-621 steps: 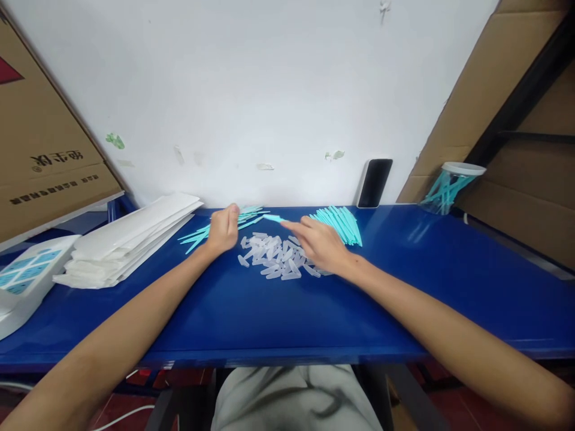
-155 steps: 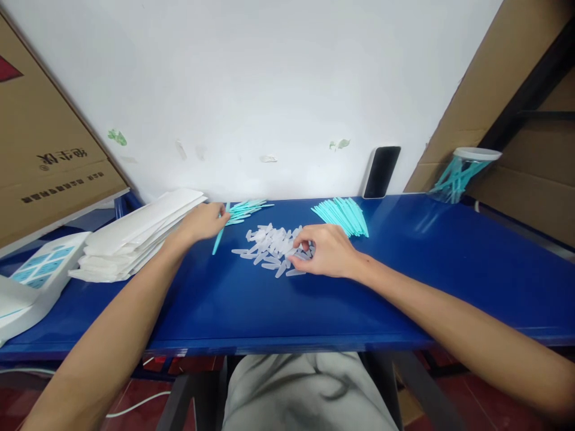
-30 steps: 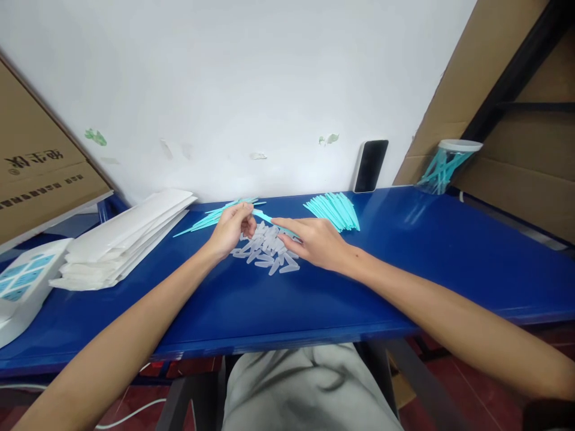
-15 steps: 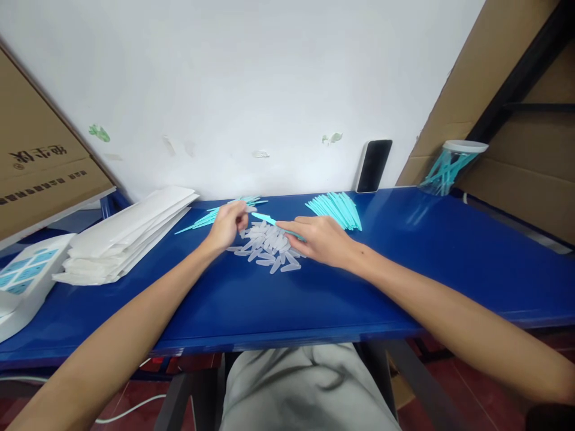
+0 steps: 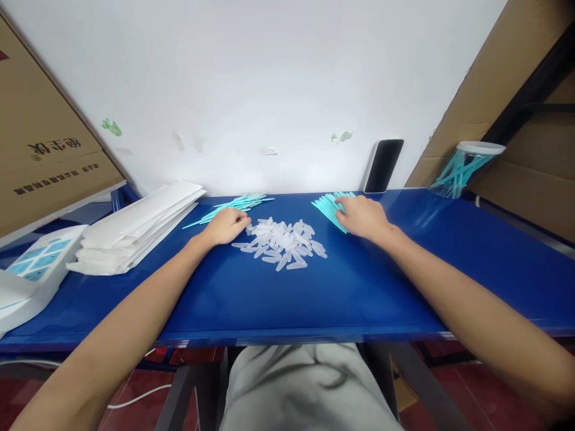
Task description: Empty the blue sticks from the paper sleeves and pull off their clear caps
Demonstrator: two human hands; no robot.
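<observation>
My left hand (image 5: 228, 226) is closed at the left edge of a pile of small translucent plastic caps (image 5: 285, 239), its fingertips pinched on a cap that they mostly hide. Over at the right, my right hand (image 5: 363, 215) reaches onto a fanned heap of slim teal eyebrow razors (image 5: 327, 208). Its thumb and index finger are apart and touch the razors, and no razor is lifted. Behind my left hand lies a looser group of capped teal razors (image 5: 242, 202); their far ends point to the right.
A stack of white paper sleeves (image 5: 139, 230) and a white box with blue labels (image 5: 42, 260) stand left on the blue table (image 5: 287, 305). A phone (image 5: 383, 166) leans on the wall. A clear jar (image 5: 462, 170) of teal razors stands at the back right.
My right hand has moved right, from above the caps to the teal razor heap, and no longer holds a razor. My left hand has come down to the caps' left edge.
</observation>
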